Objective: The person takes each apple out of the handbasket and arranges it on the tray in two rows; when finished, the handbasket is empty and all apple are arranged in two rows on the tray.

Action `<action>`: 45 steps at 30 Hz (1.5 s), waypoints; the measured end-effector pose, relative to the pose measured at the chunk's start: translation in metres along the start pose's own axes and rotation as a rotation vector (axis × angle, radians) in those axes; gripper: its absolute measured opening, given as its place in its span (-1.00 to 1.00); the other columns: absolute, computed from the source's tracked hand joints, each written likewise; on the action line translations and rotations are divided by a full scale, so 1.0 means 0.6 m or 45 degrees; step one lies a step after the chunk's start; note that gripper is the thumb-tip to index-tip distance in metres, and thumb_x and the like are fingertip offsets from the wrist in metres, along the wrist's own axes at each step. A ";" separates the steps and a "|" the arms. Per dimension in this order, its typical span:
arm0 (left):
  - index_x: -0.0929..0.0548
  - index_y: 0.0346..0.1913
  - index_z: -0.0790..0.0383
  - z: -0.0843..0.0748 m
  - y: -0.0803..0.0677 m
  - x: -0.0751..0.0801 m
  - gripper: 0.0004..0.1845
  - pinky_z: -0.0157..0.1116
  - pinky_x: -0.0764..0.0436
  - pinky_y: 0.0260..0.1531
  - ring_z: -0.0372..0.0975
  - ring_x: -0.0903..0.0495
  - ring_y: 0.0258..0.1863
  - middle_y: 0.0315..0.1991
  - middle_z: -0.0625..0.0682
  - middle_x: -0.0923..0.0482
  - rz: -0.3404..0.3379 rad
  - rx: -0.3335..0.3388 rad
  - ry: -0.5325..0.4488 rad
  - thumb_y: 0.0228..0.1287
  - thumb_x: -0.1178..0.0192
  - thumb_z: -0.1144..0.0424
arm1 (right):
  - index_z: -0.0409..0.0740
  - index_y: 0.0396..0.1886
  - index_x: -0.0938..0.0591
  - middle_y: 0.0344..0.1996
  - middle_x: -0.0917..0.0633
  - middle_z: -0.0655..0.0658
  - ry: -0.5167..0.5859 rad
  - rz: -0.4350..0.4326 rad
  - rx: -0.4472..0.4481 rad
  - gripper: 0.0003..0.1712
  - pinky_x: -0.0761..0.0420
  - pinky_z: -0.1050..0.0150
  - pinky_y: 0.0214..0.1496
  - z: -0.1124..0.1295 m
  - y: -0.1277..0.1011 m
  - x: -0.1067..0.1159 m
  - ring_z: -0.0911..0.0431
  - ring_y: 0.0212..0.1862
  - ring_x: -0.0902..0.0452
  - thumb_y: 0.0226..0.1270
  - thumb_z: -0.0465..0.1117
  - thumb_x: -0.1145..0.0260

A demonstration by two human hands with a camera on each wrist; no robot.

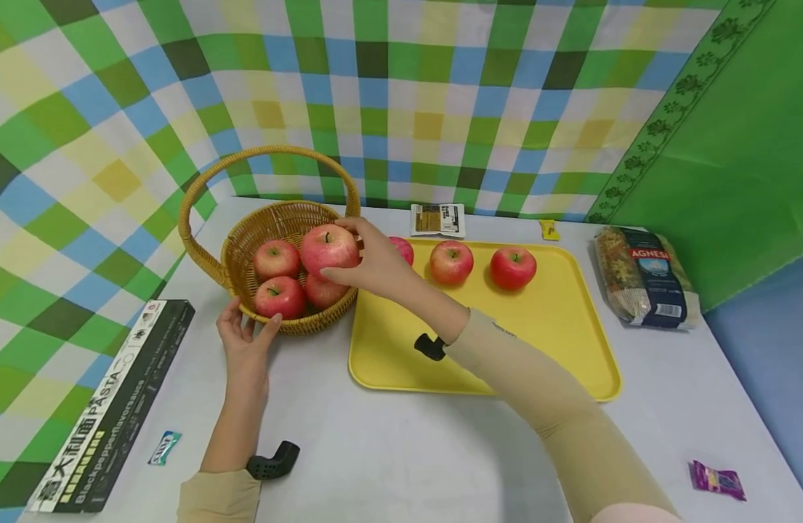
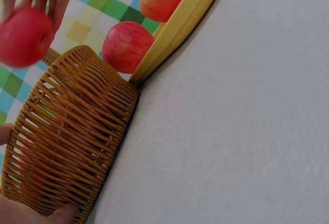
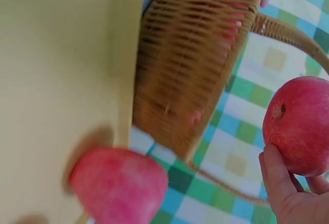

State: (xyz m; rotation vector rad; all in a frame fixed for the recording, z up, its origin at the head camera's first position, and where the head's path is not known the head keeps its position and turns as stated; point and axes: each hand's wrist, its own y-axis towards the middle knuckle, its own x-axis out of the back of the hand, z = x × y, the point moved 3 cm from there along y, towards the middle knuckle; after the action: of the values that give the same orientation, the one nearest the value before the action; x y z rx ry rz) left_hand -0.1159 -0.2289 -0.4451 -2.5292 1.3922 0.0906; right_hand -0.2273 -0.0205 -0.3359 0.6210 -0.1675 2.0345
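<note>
Our right hand (image 1: 375,265) keeps a curled grip on an apple (image 1: 329,248) above the basket (image 1: 244,240); our left hand (image 1: 244,341), fingers relaxed, touches the basket's near wall on the table (image 1: 408,450).

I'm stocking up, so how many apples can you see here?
7: one apple held in the right hand, three in the basket, three on the yellow tray; more may be hidden.

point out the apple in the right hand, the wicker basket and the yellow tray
apple in the right hand (image 1: 328,249), head view, on its red front face
wicker basket (image 1: 244,236), head view, on the bare woven inner wall at the left
yellow tray (image 1: 545,319), head view, on its bare floor below the apples
</note>
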 end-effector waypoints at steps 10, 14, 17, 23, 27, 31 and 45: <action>0.02 0.41 -0.12 -0.006 0.004 0.003 -0.14 -0.33 -0.29 0.29 -0.16 0.11 0.48 0.52 -0.12 0.21 -0.006 0.011 0.016 0.23 -0.30 0.32 | -0.04 0.33 -0.30 0.18 -0.43 -0.02 0.019 -0.185 -0.077 -0.11 -0.64 0.19 -0.03 -0.056 -0.090 0.124 0.06 0.06 -0.42 0.03 -0.03 -0.54; 0.02 0.41 -0.12 -0.010 0.002 0.006 -0.16 -0.33 -0.29 0.29 -0.17 0.11 0.48 0.52 -0.11 0.21 -0.018 0.010 0.004 0.24 -0.29 0.32 | -0.08 0.33 -0.28 0.19 -0.40 -0.08 -0.005 -0.293 -0.140 -0.11 -0.64 0.12 -0.03 -0.087 -0.126 0.176 -0.01 0.06 -0.42 0.06 -0.06 -0.54; 0.01 0.41 -0.12 -0.012 0.002 0.010 -0.17 -0.33 -0.28 0.30 -0.17 0.09 0.47 0.51 -0.11 0.20 -0.024 0.006 -0.002 0.25 -0.29 0.31 | -0.10 0.34 -0.26 0.20 -0.39 -0.12 -0.019 -0.382 -0.194 -0.11 -0.63 0.08 -0.02 -0.111 -0.151 0.214 -0.05 0.08 -0.41 0.09 -0.07 -0.52; 0.03 0.41 -0.16 -0.009 0.002 0.014 -0.16 -0.32 -0.27 0.31 -0.18 0.11 0.48 0.52 -0.14 0.22 -0.031 0.038 0.012 0.26 -0.28 0.28 | -0.12 0.39 -0.18 0.23 -0.33 -0.16 -0.056 -0.520 -0.336 -0.07 -0.61 0.05 0.02 -0.173 -0.200 0.283 -0.08 0.15 -0.35 0.15 0.00 -0.47; 0.03 0.41 -0.18 -0.007 0.001 0.014 -0.16 -0.32 -0.27 0.30 -0.18 0.10 0.48 0.52 -0.14 0.22 -0.036 0.056 0.027 0.26 -0.28 0.26 | -0.14 0.42 -0.12 0.25 -0.29 -0.21 -0.098 -0.587 -0.430 -0.05 -0.59 0.07 0.03 -0.215 -0.233 0.325 -0.10 0.16 -0.31 0.19 0.03 -0.43; 0.02 0.41 -0.19 -0.006 0.000 0.012 -0.17 -0.33 -0.29 0.29 -0.18 0.10 0.48 0.51 -0.15 0.22 -0.034 0.057 0.039 0.25 -0.29 0.25 | -0.19 0.45 -0.06 0.28 -0.24 -0.29 -0.085 -0.658 -0.545 -0.02 -0.52 0.03 0.12 -0.249 -0.259 0.356 -0.15 0.20 -0.26 0.23 0.04 -0.39; 0.04 0.41 -0.19 0.008 -0.018 0.002 -0.15 -0.33 -0.27 0.30 -0.19 0.11 0.48 0.51 -0.15 0.23 -0.016 0.050 0.017 0.26 -0.28 0.27 | -0.33 0.41 -0.02 0.24 -0.24 -0.44 -0.118 -0.678 -0.701 0.01 -0.34 -0.13 0.31 -0.330 -0.281 0.385 -0.25 0.23 -0.24 0.24 0.06 -0.37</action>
State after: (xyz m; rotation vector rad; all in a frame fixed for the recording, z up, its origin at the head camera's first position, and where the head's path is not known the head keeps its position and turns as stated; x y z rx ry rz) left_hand -0.1062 -0.2233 -0.4477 -2.5112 1.3691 0.0437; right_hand -0.2499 0.3172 -0.4147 0.3568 -0.5362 1.3621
